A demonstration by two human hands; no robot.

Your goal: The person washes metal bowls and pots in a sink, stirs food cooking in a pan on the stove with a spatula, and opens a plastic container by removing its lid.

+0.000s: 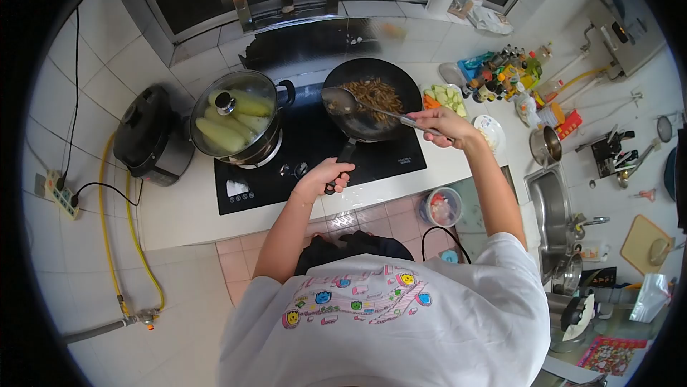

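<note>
A black wok [407, 84] sits on the right side of the black stove top [315, 129], with brown strips of food [378, 95] in it. My left hand [326, 176] is closed around the wok's handle [348, 152] at the front. My right hand [445, 127] grips the grey handle of a metal ladle [390, 113], whose round head lies inside the wok at its left, against the food. To the left, a lidded pot [273, 136] stands on the other burner; large pale green pieces show through its glass lid [225, 103].
Right of the wok are cut green and orange vegetables [445, 98], a white plate [489, 129] and several seasoning bottles [504, 75]. A sink [549, 208] lies farther right. A black electric cooker [154, 136] stands left, and a clear bucket [441, 206] below the counter.
</note>
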